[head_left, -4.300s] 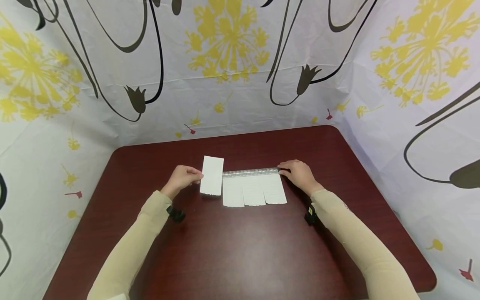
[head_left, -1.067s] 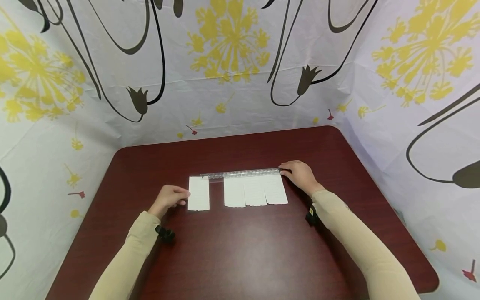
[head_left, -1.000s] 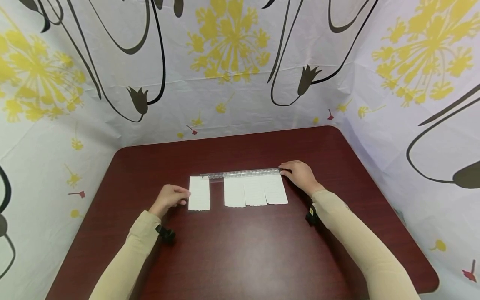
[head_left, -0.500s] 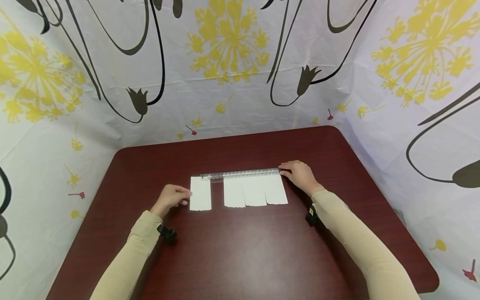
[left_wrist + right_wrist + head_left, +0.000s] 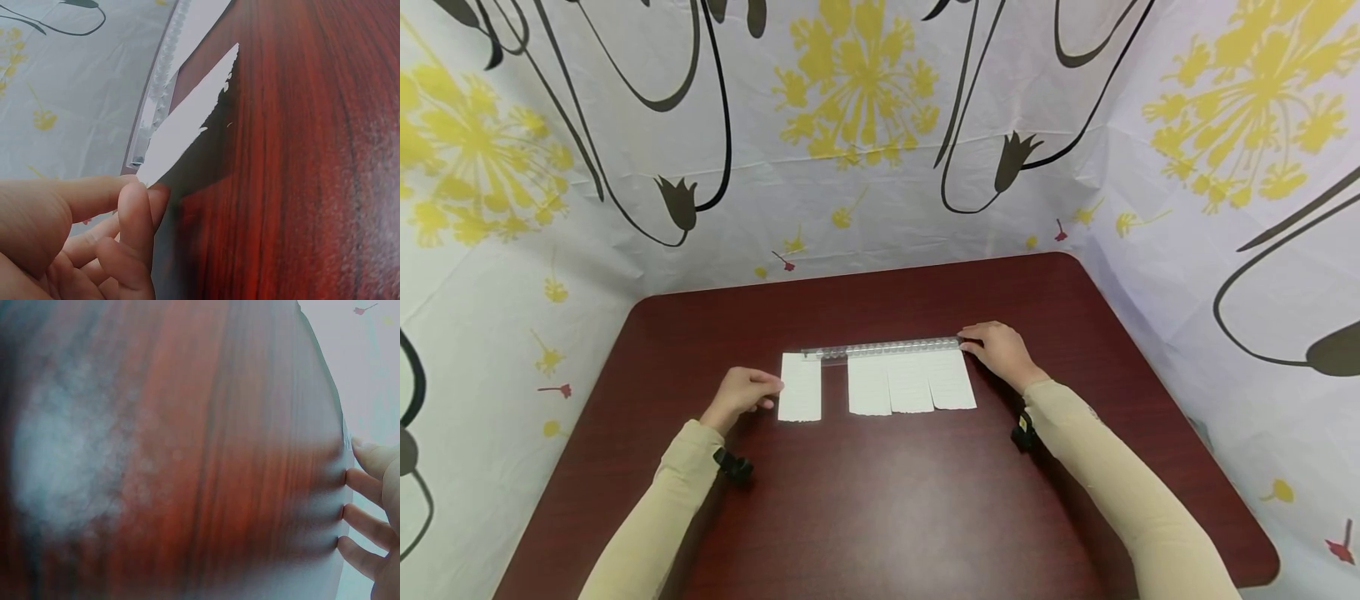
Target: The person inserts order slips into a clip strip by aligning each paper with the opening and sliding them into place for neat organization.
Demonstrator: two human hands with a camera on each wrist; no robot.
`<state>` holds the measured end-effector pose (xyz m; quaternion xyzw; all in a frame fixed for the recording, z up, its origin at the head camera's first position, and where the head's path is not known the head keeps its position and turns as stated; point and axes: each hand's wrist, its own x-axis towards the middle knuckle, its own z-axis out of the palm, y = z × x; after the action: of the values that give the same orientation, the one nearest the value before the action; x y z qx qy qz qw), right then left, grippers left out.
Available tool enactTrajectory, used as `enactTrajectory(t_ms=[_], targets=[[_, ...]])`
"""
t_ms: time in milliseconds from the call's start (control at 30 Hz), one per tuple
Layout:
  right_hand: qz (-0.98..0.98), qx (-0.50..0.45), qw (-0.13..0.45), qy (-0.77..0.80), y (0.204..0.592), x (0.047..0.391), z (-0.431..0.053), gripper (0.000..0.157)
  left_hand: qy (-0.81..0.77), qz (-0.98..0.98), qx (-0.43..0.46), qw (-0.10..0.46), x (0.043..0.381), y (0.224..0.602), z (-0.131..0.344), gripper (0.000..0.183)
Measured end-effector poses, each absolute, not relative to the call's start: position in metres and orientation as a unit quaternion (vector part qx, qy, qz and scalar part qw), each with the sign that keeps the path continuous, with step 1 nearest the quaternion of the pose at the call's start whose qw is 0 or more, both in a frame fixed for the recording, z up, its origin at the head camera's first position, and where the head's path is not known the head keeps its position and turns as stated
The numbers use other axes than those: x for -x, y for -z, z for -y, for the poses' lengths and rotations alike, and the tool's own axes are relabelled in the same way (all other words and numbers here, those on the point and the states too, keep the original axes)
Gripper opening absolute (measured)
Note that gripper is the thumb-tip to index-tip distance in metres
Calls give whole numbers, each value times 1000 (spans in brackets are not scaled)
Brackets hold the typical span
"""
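My left hand (image 5: 741, 398) pinches the left edge of a narrow white paper slip (image 5: 801, 387) between thumb and fingers. In the left wrist view the slip (image 5: 187, 119) has a torn edge and a shadow under it. Its top corner meets the left end of a clear plastic ruler-like strip (image 5: 835, 353). Below the strip's right part, three more white slips (image 5: 910, 382) lie side by side. My right hand (image 5: 1000, 348) holds the strip's right end; in the right wrist view its fingertips (image 5: 347, 512) rest on the table.
The dark red wooden table (image 5: 880, 500) has rounded corners and a glossy reflection near its middle. A white patterned cloth (image 5: 880, 208) hangs close behind its back edge and along both sides. A gap separates the pinched slip from the other three.
From about four seconds ago, my left hand has moved left and down with its slip, baring the strip's left end. Over the last second it has barely shifted. My right hand has stayed still.
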<state>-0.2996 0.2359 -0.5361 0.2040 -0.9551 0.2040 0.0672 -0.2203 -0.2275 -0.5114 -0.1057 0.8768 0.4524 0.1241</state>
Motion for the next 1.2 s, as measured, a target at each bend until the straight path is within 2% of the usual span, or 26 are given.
enactTrajectory(t_ms=[633,900,1033,1200], targets=[[954,-206,70,-208,539,300,-237,35,-422,-896,72,115,223,505,232,26],[953,-205,67,-213,538,299,-236,35,-351,-935,-12,38,220,498,223,22],[953,-205,67,-211,539,300,-236,35,-303,-951,-64,-8,214,498,214,25],[952,-207,76,-212,540,301,-237,34,-244,-963,-116,-28,207,503,203,33]])
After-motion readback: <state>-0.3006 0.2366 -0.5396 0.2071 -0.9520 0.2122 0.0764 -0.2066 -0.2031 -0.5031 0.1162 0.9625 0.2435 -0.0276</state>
